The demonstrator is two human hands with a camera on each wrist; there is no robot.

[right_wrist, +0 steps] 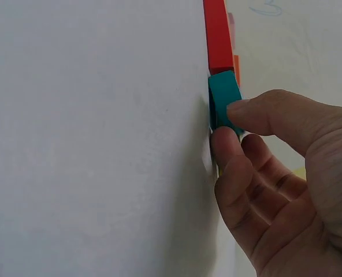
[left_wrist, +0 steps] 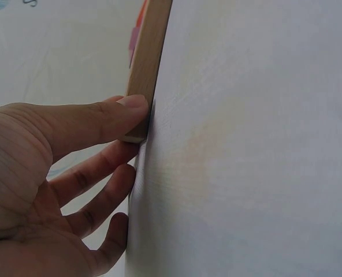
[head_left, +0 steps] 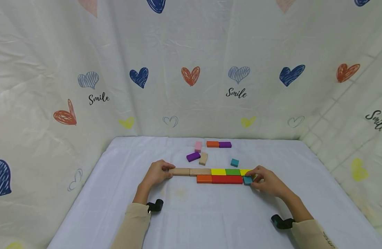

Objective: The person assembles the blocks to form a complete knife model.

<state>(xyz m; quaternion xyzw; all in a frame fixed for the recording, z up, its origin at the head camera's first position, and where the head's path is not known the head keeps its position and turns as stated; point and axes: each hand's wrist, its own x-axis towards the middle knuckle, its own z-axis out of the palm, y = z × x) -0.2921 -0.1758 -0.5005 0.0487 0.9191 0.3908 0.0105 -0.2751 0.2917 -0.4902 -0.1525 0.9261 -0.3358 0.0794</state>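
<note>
My left hand (head_left: 157,172) pinches the left end of a plain wooden block (head_left: 181,172), its thumb lying on the long side in the left wrist view. That block begins a row running right through a second wooden block (head_left: 200,172), a yellow block (head_left: 218,172), a green block (head_left: 233,172) and another yellow block (head_left: 244,171). Along the row's near side lie an orange block (head_left: 204,179) and a red block (head_left: 227,179). My right hand (head_left: 268,181) pinches a teal block (right_wrist: 224,95) between thumb and finger, slightly tilted, close to the red block's right end.
Behind the row lie a loose teal block (head_left: 234,162), a purple block (head_left: 193,157), a wooden block (head_left: 203,159) and a pink block (head_left: 198,146). Farther back, an orange block (head_left: 212,144) and a purple block (head_left: 225,145) meet end to end. A white cloth (head_left: 191,214) covers the table.
</note>
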